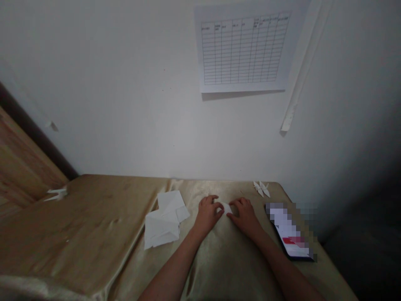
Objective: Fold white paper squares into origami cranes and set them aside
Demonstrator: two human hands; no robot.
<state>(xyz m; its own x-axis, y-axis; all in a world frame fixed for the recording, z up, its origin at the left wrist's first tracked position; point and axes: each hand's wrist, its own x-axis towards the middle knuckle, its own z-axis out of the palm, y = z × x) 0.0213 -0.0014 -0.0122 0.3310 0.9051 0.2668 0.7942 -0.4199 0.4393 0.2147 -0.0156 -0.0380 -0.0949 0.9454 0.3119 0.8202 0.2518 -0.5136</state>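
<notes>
A small folded piece of white paper [227, 208] lies between my two hands, low over the cloth-covered table. My left hand [208, 213] pinches its left side with thumb and forefinger, the other fingers curled above. On the right side, my right hand [243, 213] grips the paper between thumb and fingers. Parts of the paper are hidden behind the fingertips, and its exact folds are too small to make out. Left of my left hand lie several loose white paper sheets [163, 225], overlapping. Beyond my right hand sit small folded white paper figures [261, 189] with pointed ends.
A phone [290, 234] with a lit, partly blurred screen lies by the table's right edge. The gold tablecloth [94, 217] has ridges. White scraps [56, 194] rest at the far left. Behind the table, a printed grid sheet [244, 50] hangs on the wall [125, 104].
</notes>
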